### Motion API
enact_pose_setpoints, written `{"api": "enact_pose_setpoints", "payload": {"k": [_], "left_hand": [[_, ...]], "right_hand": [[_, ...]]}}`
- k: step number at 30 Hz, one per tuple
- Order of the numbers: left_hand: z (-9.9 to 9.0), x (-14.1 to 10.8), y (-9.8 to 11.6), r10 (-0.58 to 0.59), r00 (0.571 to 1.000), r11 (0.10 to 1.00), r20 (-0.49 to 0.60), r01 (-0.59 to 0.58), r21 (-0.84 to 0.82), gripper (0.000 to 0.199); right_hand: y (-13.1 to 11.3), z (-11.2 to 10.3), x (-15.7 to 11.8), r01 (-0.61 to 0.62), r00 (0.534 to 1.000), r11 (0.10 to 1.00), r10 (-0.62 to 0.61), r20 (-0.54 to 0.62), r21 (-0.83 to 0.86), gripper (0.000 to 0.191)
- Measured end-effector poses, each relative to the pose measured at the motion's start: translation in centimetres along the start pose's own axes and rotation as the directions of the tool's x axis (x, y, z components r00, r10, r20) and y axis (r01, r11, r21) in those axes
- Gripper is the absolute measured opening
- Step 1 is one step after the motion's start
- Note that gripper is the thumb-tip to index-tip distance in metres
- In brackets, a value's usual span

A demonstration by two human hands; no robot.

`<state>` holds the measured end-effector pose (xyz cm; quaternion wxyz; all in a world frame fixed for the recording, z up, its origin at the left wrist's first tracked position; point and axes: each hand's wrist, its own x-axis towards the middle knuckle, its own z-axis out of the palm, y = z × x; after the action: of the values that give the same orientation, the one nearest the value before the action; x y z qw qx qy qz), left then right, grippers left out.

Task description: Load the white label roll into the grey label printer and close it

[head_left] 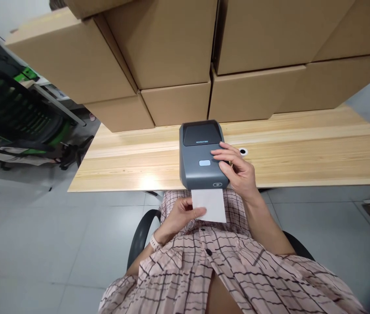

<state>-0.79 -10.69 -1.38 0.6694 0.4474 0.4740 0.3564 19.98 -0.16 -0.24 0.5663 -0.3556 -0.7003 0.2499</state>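
Note:
A dark grey label printer [193,155] stands at the front edge of the wooden table, with a light button on its top. White label paper [213,205] hangs out of its front, over the table edge. My left hand [185,211] pinches the left side of this paper, thumb on top and fingers underneath. My right hand [237,168] rests on the printer's right side and top, its fingers apart and holding nothing. Just beyond my right hand, a small white round item with a black centre [243,151] lies on the table.
Stacked cardboard boxes [175,48] line the back of the wooden table [303,152]. A black mesh chair [18,113] stands on the left, near another desk. Black armrests [142,233] flank my body below the table edge.

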Motion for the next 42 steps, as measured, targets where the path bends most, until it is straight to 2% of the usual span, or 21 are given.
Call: {"api": "enact_pose_setpoints", "payload": {"k": [3, 5, 6, 7, 9, 10, 11, 13, 14, 16, 17, 20, 22, 24, 27, 31, 35, 42], "left_hand": [[-1.4, 0.1, 0.1, 0.077, 0.997, 0.984, 0.008, -0.077, 0.160, 0.035], [-2.5, 0.1, 0.4, 0.179, 0.978, 0.958, -0.104, -0.150, 0.244, 0.045], [-2.9, 0.2, 0.6, 0.258, 0.944, 0.939, -0.205, -0.195, 0.284, 0.048], [-3.2, 0.2, 0.9, 0.349, 0.885, 0.911, -0.307, -0.244, 0.333, 0.047], [-3.3, 0.6, 1.4, 0.547, 0.721, 0.816, -0.426, -0.346, 0.463, 0.037], [-3.3, 0.9, 1.7, 0.634, 0.645, 0.751, -0.426, -0.385, 0.536, 0.034], [-3.1, 1.2, 2.0, 0.706, 0.590, 0.680, -0.392, -0.413, 0.606, 0.036], [-2.7, 2.0, 2.3, 0.800, 0.531, 0.544, -0.280, -0.445, 0.711, 0.047], [-2.4, 2.4, 2.4, 0.821, 0.523, 0.496, -0.229, -0.454, 0.741, 0.053], [-2.2, 3.1, 2.4, 0.830, 0.532, 0.454, -0.165, -0.475, 0.753, 0.062], [-2.1, 3.3, 2.3, 0.822, 0.548, 0.463, -0.155, -0.485, 0.742, 0.066], [-2.0, 3.6, 1.5, 0.765, 0.619, 0.553, -0.178, -0.491, 0.673, 0.073], [-2.0, 3.5, 0.8, 0.707, 0.676, 0.634, -0.207, -0.477, 0.609, 0.073], [-1.8, 3.4, 0.2, 0.645, 0.728, 0.709, -0.231, -0.458, 0.537, 0.075], [-1.1, 3.5, -0.5, 0.585, 0.763, 0.789, -0.274, -0.458, 0.409, 0.077], [-0.2, 4.1, -1.1, 0.571, 0.736, 0.820, -0.364, -0.525, 0.225, 0.077], [0.2, 4.6, -1.7, 0.573, 0.709, 0.814, -0.411, -0.549, 0.190, 0.076], [0.5, 5.0, -2.3, 0.592, 0.667, 0.790, -0.452, -0.592, 0.162, 0.073]], "right_hand": [[-0.1, -1.0, 0.4, 0.110, 0.984, 0.979, -0.083, 0.157, -0.170, 0.028], [-0.4, -1.6, 0.6, 0.228, 0.954, 0.931, -0.155, 0.255, -0.285, 0.032], [-0.6, -1.8, 0.8, 0.283, 0.938, 0.897, -0.185, 0.292, -0.339, 0.036], [-0.9, -2.0, 1.0, 0.332, 0.923, 0.859, -0.210, 0.322, -0.390, 0.039], [-1.7, -2.0, 1.3, 0.420, 0.895, 0.767, -0.261, 0.362, -0.485, 0.042], [-2.1, -1.8, 1.6, 0.457, 0.882, 0.719, -0.289, 0.373, -0.524, 0.042], [-2.4, -1.6, 1.8, 0.492, 0.866, 0.675, -0.320, 0.383, -0.550, 0.042], [-2.9, -1.2, 2.3, 0.542, 0.839, 0.627, -0.364, 0.405, -0.559, 0.042], [-2.9, -1.0, 2.5, 0.551, 0.832, 0.629, -0.368, 0.414, -0.548, 0.043], [-2.6, -0.8, 2.7, 0.542, 0.834, 0.668, -0.348, 0.429, -0.511, 0.043], [-2.3, -0.8, 2.6, 0.527, 0.839, 0.693, -0.335, 0.429, -0.491, 0.044], [-0.9, -0.7, 1.2, 0.430, 0.885, 0.798, -0.281, 0.371, -0.423, 0.048], [0.2, -0.5, -0.5, 0.303, 0.939, 0.891, -0.217, 0.267, -0.340, 0.051], [1.3, 0.0, -2.6, 0.131, 0.985, 0.964, -0.100, 0.141, -0.232, 0.058], [2.1, 1.0, -5.2, -0.087, 0.996, 0.993, 0.089, 0.019, -0.083, 0.078], [2.0, 2.1, -6.4, -0.173, 0.984, 0.982, 0.176, -0.033, 0.069, 0.083], [1.7, 2.6, -6.5, -0.208, 0.971, 0.965, 0.224, -0.087, 0.163, 0.082], [1.5, 2.5, -6.7, -0.234, 0.965, 0.963, 0.247, -0.086, 0.131, 0.072]]}}
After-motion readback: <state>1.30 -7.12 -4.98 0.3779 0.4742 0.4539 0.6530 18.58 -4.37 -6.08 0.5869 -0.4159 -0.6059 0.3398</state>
